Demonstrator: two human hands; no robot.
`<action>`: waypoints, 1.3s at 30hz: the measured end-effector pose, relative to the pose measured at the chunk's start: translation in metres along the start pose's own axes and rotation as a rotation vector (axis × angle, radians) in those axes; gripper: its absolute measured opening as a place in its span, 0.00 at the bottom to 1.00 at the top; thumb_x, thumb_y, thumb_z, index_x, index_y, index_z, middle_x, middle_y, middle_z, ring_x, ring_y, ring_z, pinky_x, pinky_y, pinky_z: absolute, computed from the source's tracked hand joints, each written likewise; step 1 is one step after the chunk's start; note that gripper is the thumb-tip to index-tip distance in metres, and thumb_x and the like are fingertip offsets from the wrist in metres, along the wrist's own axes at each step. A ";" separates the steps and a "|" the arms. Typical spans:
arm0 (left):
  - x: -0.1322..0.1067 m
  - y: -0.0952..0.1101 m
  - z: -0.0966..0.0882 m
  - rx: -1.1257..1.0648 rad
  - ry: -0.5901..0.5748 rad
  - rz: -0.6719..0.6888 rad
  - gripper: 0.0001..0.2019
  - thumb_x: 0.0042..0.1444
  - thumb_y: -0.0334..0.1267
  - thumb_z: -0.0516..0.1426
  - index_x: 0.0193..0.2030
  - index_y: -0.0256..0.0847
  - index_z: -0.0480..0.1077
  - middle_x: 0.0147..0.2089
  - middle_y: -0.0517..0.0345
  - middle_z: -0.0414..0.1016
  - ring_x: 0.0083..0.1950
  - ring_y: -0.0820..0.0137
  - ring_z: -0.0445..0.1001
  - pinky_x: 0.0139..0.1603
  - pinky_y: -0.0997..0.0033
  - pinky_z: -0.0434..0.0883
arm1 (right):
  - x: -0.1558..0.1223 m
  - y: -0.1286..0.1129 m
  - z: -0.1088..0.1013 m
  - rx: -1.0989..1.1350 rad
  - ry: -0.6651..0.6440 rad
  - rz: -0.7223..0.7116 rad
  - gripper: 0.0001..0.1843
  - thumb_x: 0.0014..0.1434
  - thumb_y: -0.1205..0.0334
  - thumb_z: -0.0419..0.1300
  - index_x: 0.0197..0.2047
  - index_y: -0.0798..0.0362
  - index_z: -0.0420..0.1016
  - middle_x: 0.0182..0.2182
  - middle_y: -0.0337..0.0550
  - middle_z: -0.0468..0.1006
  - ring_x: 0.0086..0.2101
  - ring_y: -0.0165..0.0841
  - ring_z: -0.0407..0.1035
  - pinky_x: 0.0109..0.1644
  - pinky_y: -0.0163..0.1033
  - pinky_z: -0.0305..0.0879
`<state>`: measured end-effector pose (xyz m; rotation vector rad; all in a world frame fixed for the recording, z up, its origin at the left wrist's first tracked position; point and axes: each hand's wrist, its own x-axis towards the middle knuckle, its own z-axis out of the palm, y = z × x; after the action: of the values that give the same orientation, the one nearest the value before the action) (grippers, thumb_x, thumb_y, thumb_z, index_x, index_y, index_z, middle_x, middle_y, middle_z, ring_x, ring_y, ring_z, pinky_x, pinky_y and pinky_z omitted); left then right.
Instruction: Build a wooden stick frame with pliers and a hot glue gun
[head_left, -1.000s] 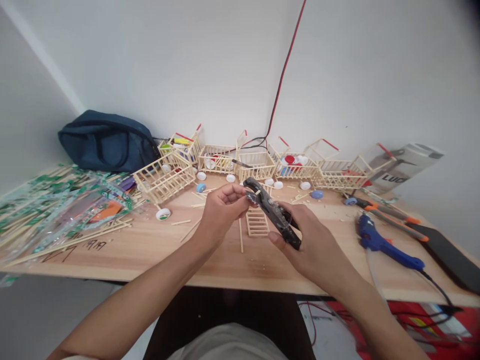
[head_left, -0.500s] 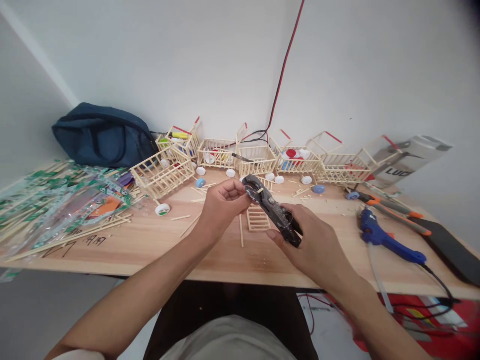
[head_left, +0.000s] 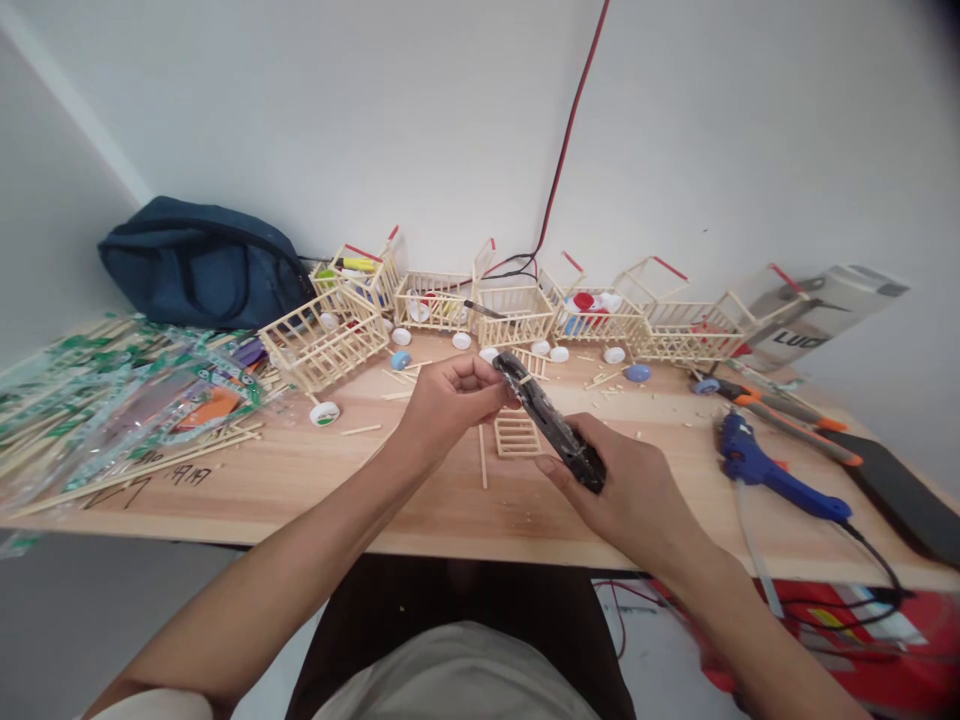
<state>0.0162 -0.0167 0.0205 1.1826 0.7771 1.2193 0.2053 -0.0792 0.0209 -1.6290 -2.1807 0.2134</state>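
My right hand (head_left: 626, 485) is wrapped round the handles of black pliers (head_left: 551, 420), which slant up and to the left over the table. The pliers look closed or nearly so. At their jaws my left hand (head_left: 461, 400) pinches a thin wooden stick, mostly hidden by the fingers; a short pale end of the stick (head_left: 526, 380) shows across the jaws. Beneath the pliers a small wooden slatted frame (head_left: 517, 436) lies flat on the table. Just left of it is a loose stick (head_left: 483, 458).
Small stick-built carts (head_left: 326, 340) with bottle-cap wheels line the wall. Bundled sticks in plastic wrap (head_left: 142, 400) and a blue bag (head_left: 206, 265) are on the left. A blue glue gun (head_left: 780, 480), orange-handled pliers (head_left: 799, 425) and a black slab (head_left: 900, 500) occupy the right.
The pliers have turned slightly and their jaws shifted a little right, with my left hand following. The grips of both hands look the same.
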 end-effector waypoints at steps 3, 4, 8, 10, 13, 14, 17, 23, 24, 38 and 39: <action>0.002 -0.002 0.000 0.015 -0.001 -0.004 0.11 0.42 0.36 0.66 0.23 0.35 0.67 0.22 0.59 0.73 0.20 0.81 0.63 0.22 0.78 0.58 | 0.000 0.001 0.001 0.005 -0.026 0.015 0.13 0.60 0.49 0.54 0.39 0.50 0.67 0.24 0.39 0.74 0.26 0.36 0.69 0.28 0.34 0.55; 0.002 -0.002 0.000 0.021 -0.005 -0.008 0.11 0.43 0.36 0.66 0.23 0.35 0.67 0.22 0.59 0.73 0.20 0.80 0.63 0.22 0.78 0.58 | 0.000 0.002 0.002 0.003 -0.038 0.022 0.13 0.60 0.49 0.54 0.39 0.50 0.66 0.24 0.38 0.73 0.25 0.35 0.69 0.28 0.34 0.55; 0.003 -0.002 -0.003 0.060 -0.076 -0.007 0.11 0.48 0.40 0.64 0.28 0.34 0.71 0.27 0.55 0.76 0.22 0.79 0.64 0.25 0.77 0.61 | 0.001 0.004 0.003 0.021 -0.086 0.061 0.14 0.61 0.47 0.51 0.38 0.49 0.65 0.21 0.36 0.71 0.23 0.34 0.67 0.27 0.34 0.53; 0.003 -0.001 -0.005 0.066 -0.137 -0.016 0.13 0.51 0.44 0.62 0.30 0.34 0.73 0.30 0.53 0.77 0.25 0.78 0.66 0.27 0.77 0.63 | 0.000 0.006 0.004 0.066 -0.107 0.064 0.15 0.62 0.46 0.50 0.37 0.49 0.65 0.21 0.36 0.70 0.23 0.34 0.66 0.27 0.34 0.53; 0.004 -0.001 -0.011 0.013 -0.174 -0.114 0.17 0.53 0.49 0.60 0.34 0.33 0.74 0.32 0.49 0.77 0.28 0.74 0.71 0.30 0.75 0.67 | -0.001 0.010 0.004 0.116 -0.114 0.059 0.16 0.63 0.46 0.49 0.36 0.50 0.65 0.21 0.35 0.69 0.23 0.33 0.65 0.28 0.34 0.53; 0.005 -0.002 -0.014 -0.003 -0.171 -0.152 0.18 0.53 0.50 0.60 0.35 0.33 0.73 0.32 0.48 0.78 0.29 0.72 0.73 0.30 0.74 0.68 | -0.001 0.012 0.004 0.119 -0.106 0.061 0.17 0.63 0.46 0.49 0.35 0.50 0.65 0.21 0.35 0.68 0.22 0.32 0.64 0.28 0.34 0.53; 0.007 -0.005 -0.023 0.021 -0.165 -0.213 0.20 0.54 0.52 0.58 0.37 0.32 0.73 0.33 0.46 0.78 0.30 0.69 0.75 0.32 0.72 0.70 | -0.002 0.016 0.004 0.112 -0.075 0.071 0.19 0.63 0.45 0.48 0.31 0.51 0.64 0.20 0.35 0.66 0.22 0.31 0.62 0.27 0.34 0.52; 0.006 -0.004 -0.030 0.010 -0.248 -0.282 0.22 0.57 0.52 0.55 0.41 0.31 0.71 0.37 0.42 0.80 0.35 0.66 0.78 0.36 0.70 0.70 | -0.005 0.025 0.004 0.094 -0.072 0.116 0.21 0.63 0.42 0.47 0.32 0.51 0.66 0.19 0.36 0.67 0.21 0.31 0.62 0.27 0.34 0.52; 0.006 -0.003 -0.029 0.008 -0.252 -0.298 0.21 0.58 0.52 0.55 0.42 0.31 0.70 0.38 0.41 0.80 0.36 0.65 0.78 0.37 0.69 0.71 | -0.005 0.026 0.004 0.091 -0.073 0.121 0.21 0.63 0.42 0.47 0.32 0.51 0.66 0.19 0.36 0.67 0.21 0.31 0.63 0.27 0.34 0.53; -0.007 -0.005 -0.010 0.493 -0.425 -0.053 0.15 0.62 0.46 0.51 0.42 0.35 0.71 0.23 0.64 0.65 0.21 0.80 0.58 0.24 0.78 0.56 | -0.013 0.037 0.006 0.086 -0.085 0.157 0.25 0.63 0.40 0.45 0.40 0.53 0.71 0.26 0.43 0.77 0.28 0.38 0.71 0.30 0.36 0.59; -0.008 -0.005 -0.008 0.542 -0.416 -0.025 0.15 0.63 0.45 0.50 0.39 0.36 0.71 0.22 0.65 0.64 0.21 0.79 0.58 0.24 0.78 0.56 | -0.013 0.038 0.006 0.083 -0.080 0.157 0.25 0.63 0.41 0.45 0.40 0.53 0.71 0.26 0.43 0.77 0.27 0.38 0.71 0.30 0.36 0.59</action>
<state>0.0086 -0.0219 0.0129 1.7905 0.8215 0.7124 0.2393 -0.0796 -0.0015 -1.7732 -2.0718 0.4155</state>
